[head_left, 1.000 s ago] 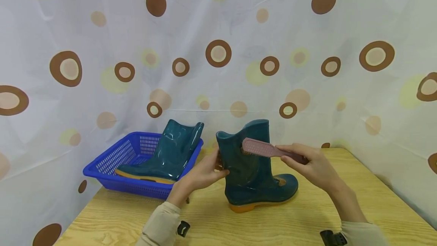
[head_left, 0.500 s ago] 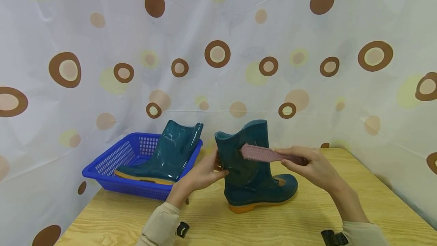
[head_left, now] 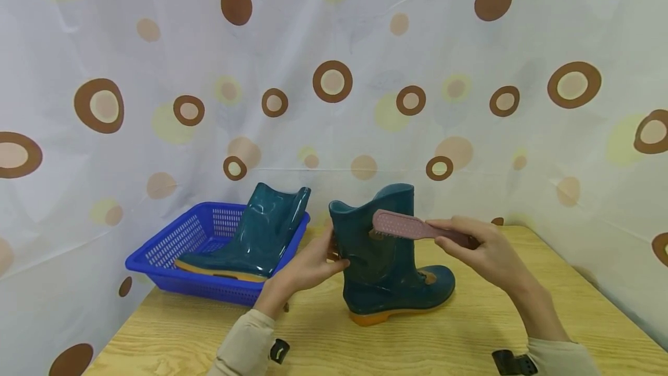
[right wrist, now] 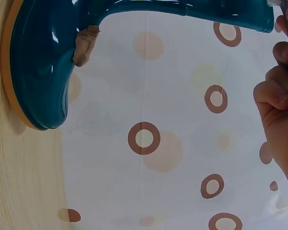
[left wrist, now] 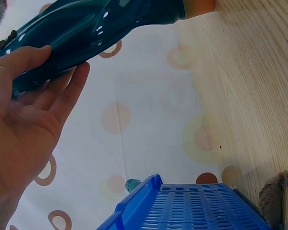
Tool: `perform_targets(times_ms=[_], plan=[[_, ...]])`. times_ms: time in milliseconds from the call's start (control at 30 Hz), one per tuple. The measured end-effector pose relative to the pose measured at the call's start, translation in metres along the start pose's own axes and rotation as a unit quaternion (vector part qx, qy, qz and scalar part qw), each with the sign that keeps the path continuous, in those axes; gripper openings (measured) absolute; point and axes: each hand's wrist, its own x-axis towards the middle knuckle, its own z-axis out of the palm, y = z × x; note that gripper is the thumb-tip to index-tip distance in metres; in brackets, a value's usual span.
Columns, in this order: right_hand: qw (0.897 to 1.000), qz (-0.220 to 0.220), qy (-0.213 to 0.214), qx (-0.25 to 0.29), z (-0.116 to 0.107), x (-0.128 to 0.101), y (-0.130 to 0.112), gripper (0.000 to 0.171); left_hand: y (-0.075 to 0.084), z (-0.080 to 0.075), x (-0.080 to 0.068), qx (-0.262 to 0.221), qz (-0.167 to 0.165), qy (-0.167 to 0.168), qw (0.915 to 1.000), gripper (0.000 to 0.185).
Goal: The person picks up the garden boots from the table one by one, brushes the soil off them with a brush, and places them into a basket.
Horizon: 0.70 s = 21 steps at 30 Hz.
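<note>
A dark teal rain boot (head_left: 378, 274) with an orange sole stands upright on the wooden table, toe to the right. My left hand (head_left: 315, 263) grips the back of its shaft, thumb on the near side and fingers behind. In my right hand (head_left: 482, 251) is the handle of a pink brush (head_left: 399, 224), its bristles turned to the upper shaft. A brown smear shows just beneath the brush head. On the instep sits a brown clump (right wrist: 86, 45) that looks like mud or clay. In the left wrist view the boot (left wrist: 96, 33) lies between thumb and fingers.
Left of the boot, a blue plastic basket (head_left: 203, 290) holds a second teal boot (head_left: 263, 234) that leans over its rim. A brown lump (left wrist: 272, 199) lies on the table (head_left: 417, 347) beside the basket. A dotted white curtain (head_left: 334, 22) hangs behind.
The brush head goes down a little on the shaft, then back up and slightly right, with my right hand. My left hand keeps its place; the boot's top edge shifts slightly right.
</note>
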Motion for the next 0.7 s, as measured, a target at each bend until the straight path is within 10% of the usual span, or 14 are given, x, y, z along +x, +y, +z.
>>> perform_targets(times_ms=[700], plan=[[0.998, 0.026, -0.057, -0.001, 0.0051, -0.0017, 0.0072, 0.034, 0.0002, -0.0007, 0.0013, -0.006, 0.002, -0.003, 1.0000, 0.078]])
